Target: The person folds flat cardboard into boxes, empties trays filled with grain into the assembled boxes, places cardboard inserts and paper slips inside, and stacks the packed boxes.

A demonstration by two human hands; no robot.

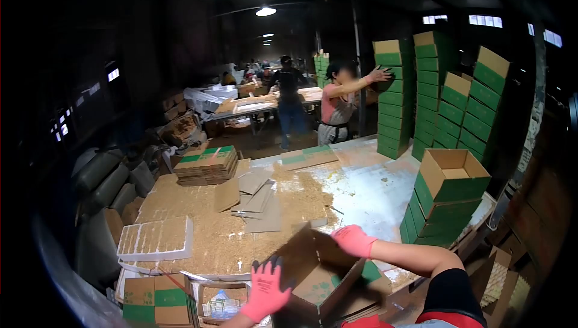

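An open cardboard box (316, 268), brown inside, stands at the near edge of the table in front of me. My right hand (354, 241), in a pink glove, is at the box's far right rim, its fingers closed over the edge and partly hidden. On the box's left side is my left hand (267, 289), also in a pink glove with dark fingertips. Its fingers are spread; whether the palm touches the cardboard I cannot tell. Flat green-and-brown cardboard (372, 274) lies under and beside the box.
Stacked green boxes (442, 219) stand at right, with taller stacks (394, 102) behind. A co-worker (337, 105) reaches toward one stack. Folded cartons (208, 164), cardboard scraps (256, 201) and a white foam block (155, 239) lie on the granule-strewn table (361, 174). A small carton (221, 301) sits at near left.
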